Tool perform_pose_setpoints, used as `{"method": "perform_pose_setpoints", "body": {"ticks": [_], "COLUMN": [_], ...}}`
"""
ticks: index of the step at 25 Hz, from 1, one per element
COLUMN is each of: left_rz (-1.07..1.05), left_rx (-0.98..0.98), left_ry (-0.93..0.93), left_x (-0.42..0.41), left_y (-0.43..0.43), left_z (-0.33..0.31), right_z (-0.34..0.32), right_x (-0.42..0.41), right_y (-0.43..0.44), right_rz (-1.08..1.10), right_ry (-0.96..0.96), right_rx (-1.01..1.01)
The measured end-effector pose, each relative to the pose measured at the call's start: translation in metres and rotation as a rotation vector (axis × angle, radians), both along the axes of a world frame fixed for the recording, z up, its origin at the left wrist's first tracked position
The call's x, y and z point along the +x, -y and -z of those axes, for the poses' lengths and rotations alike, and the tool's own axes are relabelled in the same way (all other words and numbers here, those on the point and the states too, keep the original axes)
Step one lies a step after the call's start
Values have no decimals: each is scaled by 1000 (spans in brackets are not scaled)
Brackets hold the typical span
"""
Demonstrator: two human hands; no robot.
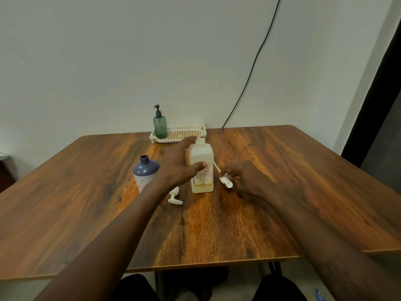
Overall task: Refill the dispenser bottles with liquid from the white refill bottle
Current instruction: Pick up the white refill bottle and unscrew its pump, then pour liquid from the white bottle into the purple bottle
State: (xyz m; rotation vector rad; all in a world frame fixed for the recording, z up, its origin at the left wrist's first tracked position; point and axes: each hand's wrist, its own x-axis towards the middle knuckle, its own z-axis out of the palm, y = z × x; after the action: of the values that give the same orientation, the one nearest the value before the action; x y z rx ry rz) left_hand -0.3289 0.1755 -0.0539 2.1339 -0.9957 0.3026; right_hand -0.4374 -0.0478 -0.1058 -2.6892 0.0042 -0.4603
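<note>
The white refill bottle, translucent with pale liquid and an orange-printed label, stands upright at the table's middle. My left hand reaches to its left side with fingers stretched toward the neck and the thumb lying on the bottle's front. My right hand pinches a white pump head just right of the bottle, and the pump's thin tube runs up behind the bottle's shoulder. A blue dispenser bottle stands uncapped to the left. Its white pump lies on the table in front. A green dispenser bottle stands in the tray.
A cream slatted tray sits at the table's far edge against the wall. A black cable hangs down the wall behind the wooden table. My knees show below the near edge.
</note>
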Motion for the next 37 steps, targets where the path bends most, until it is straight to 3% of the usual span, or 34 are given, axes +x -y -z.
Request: {"method": "perform_pose_setpoints", "body": {"ticks": [5,13,21,27,30,37], "left_rz": [-8,-10,-89,-158,-187,-101], "left_rx": [-6,-36,-33,-20,-3,-78], "left_ry": [-5,54,228,146,-11,-133], "left_x": [-3,-13,-1,24,38,43], "left_y": [0,-12,-64,-113,-125,-127], "left_z": [2,-5,-22,-2,19,50], "right_z": [-2,-24,-44,-26,-17,-10], "right_x": [-2,-7,17,40,49,52], "right_y": [-6,-21,-45,-57,-59,-69], "right_rz": [-16,-36,-93,-10,7,55], "right_ry": [-99,111,91,82,66,163], "right_rx": [-45,135,423,454,531,631]}}
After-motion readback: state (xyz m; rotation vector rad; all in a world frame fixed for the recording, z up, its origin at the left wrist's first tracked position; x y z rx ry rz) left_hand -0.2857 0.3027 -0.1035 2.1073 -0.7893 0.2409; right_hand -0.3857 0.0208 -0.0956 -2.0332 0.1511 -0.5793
